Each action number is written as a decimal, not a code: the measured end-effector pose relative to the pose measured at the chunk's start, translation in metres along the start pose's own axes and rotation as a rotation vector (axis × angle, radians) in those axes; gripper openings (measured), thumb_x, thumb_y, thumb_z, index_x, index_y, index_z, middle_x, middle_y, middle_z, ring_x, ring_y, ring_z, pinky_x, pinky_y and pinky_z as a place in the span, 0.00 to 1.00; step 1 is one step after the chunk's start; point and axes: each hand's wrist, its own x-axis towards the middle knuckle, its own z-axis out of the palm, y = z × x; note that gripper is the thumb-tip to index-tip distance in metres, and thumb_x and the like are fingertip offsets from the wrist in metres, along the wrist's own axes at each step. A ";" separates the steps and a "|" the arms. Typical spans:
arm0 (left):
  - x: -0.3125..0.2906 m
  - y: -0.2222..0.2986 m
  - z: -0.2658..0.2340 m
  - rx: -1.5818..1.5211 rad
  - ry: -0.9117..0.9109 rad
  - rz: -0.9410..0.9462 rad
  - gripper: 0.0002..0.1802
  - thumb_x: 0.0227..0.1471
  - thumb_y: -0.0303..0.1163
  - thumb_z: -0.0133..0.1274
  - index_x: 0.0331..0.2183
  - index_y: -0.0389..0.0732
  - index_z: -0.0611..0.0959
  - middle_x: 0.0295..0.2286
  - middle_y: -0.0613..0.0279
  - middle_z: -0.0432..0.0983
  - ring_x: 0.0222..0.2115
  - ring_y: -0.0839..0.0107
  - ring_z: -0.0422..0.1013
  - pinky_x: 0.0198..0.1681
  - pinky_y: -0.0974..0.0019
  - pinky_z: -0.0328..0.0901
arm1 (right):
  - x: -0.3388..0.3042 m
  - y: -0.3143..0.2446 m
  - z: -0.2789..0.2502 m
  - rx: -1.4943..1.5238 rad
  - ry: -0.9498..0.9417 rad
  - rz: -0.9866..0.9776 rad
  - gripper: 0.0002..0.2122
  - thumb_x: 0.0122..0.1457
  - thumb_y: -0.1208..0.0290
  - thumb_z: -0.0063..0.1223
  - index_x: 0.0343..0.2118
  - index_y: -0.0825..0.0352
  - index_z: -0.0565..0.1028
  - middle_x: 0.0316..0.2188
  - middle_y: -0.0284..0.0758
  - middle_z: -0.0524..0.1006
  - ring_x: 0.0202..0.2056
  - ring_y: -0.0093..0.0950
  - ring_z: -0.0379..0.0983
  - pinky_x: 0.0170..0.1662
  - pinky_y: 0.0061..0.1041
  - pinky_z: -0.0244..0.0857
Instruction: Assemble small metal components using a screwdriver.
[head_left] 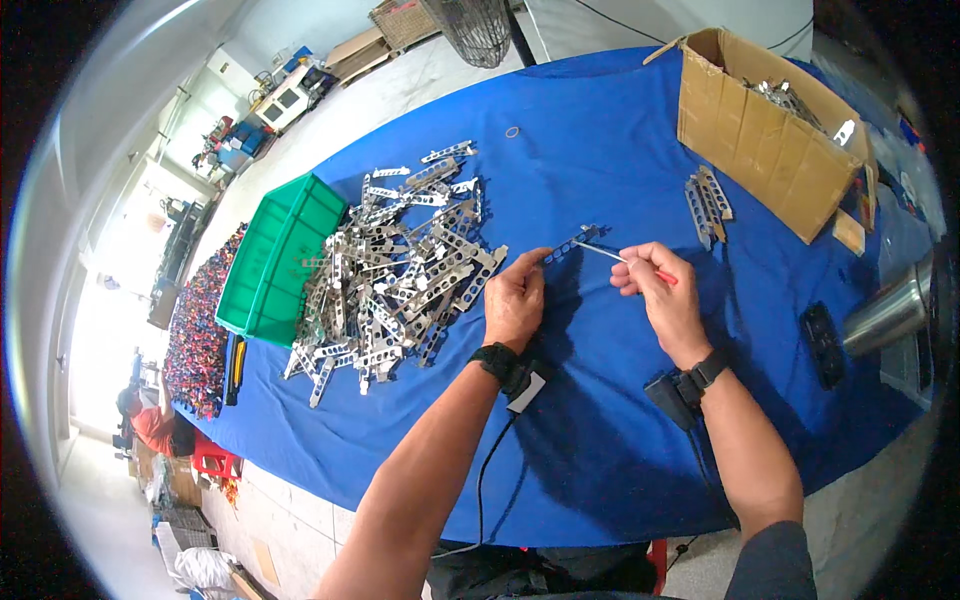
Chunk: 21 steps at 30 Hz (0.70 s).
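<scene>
Near the middle of the blue-covered table, my left hand [516,302] grips one end of a perforated metal strip [574,243] between thumb and fingers. My right hand [656,290] is closed round the red handle of a screwdriver [602,251], whose thin shaft points left to the strip. Its tip meets or nearly meets the strip; I cannot tell which. To the left of my left hand lies a loose heap of similar metal strips [400,270]. A few more perforated strips [708,208] lie together beyond my right hand.
A green plastic bin [268,265] tips against the heap's left side. An open cardboard box [765,125] with metal parts stands at the far right. A dark phone-like object [822,345] and a steel cup [888,315] are at right. Cables trail from both wrists.
</scene>
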 end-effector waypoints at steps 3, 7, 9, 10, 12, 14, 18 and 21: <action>0.000 -0.004 0.000 0.006 0.015 0.029 0.14 0.59 0.28 0.47 0.44 0.42 0.83 0.17 0.63 0.73 0.17 0.79 0.65 0.23 0.68 0.62 | 0.000 0.001 -0.001 -0.019 -0.022 -0.007 0.09 0.64 0.70 0.47 0.36 0.71 0.76 0.29 0.36 0.79 0.31 0.24 0.77 0.35 0.22 0.71; 0.001 -0.005 0.001 -0.030 0.009 -0.005 0.14 0.56 0.27 0.49 0.44 0.43 0.83 0.17 0.55 0.72 0.18 0.69 0.70 0.26 0.65 0.64 | 0.002 0.000 0.001 0.018 0.033 -0.044 0.09 0.64 0.71 0.46 0.35 0.71 0.77 0.28 0.35 0.79 0.30 0.22 0.77 0.35 0.22 0.71; 0.002 -0.008 -0.001 0.015 -0.003 0.032 0.14 0.59 0.29 0.47 0.44 0.42 0.83 0.16 0.63 0.73 0.18 0.78 0.68 0.23 0.68 0.63 | 0.001 -0.003 0.000 0.032 0.010 -0.007 0.09 0.64 0.71 0.46 0.35 0.71 0.77 0.28 0.35 0.79 0.29 0.22 0.76 0.34 0.22 0.71; 0.002 -0.008 0.000 0.014 -0.003 0.032 0.14 0.59 0.29 0.47 0.44 0.42 0.83 0.16 0.63 0.73 0.18 0.78 0.68 0.23 0.68 0.63 | 0.001 -0.004 -0.001 0.043 -0.010 0.029 0.10 0.64 0.71 0.46 0.35 0.71 0.77 0.28 0.35 0.79 0.29 0.22 0.76 0.33 0.22 0.70; 0.001 -0.007 0.001 -0.012 0.000 0.015 0.14 0.59 0.29 0.47 0.44 0.42 0.83 0.16 0.63 0.72 0.17 0.78 0.68 0.23 0.68 0.63 | 0.001 -0.002 -0.003 0.044 -0.014 0.034 0.10 0.64 0.70 0.46 0.35 0.71 0.77 0.28 0.35 0.79 0.29 0.22 0.76 0.33 0.22 0.70; 0.001 -0.007 0.001 -0.016 0.002 0.016 0.14 0.59 0.29 0.47 0.44 0.42 0.83 0.16 0.63 0.72 0.17 0.78 0.68 0.23 0.68 0.63 | 0.001 -0.002 -0.003 0.046 -0.018 0.037 0.10 0.64 0.70 0.46 0.35 0.71 0.77 0.27 0.35 0.79 0.28 0.22 0.76 0.33 0.21 0.70; 0.001 -0.002 0.000 -0.026 -0.017 -0.047 0.14 0.56 0.27 0.49 0.43 0.43 0.83 0.18 0.55 0.73 0.19 0.69 0.71 0.27 0.65 0.65 | 0.001 -0.003 0.001 0.035 0.043 -0.006 0.11 0.65 0.68 0.47 0.34 0.70 0.77 0.26 0.35 0.79 0.28 0.22 0.76 0.33 0.22 0.70; 0.001 -0.002 -0.001 -0.026 -0.012 -0.044 0.14 0.56 0.27 0.49 0.44 0.43 0.83 0.18 0.55 0.74 0.19 0.69 0.71 0.27 0.65 0.65 | 0.000 -0.004 0.002 0.018 0.031 -0.031 0.12 0.65 0.66 0.48 0.33 0.71 0.77 0.26 0.35 0.79 0.28 0.22 0.76 0.33 0.22 0.70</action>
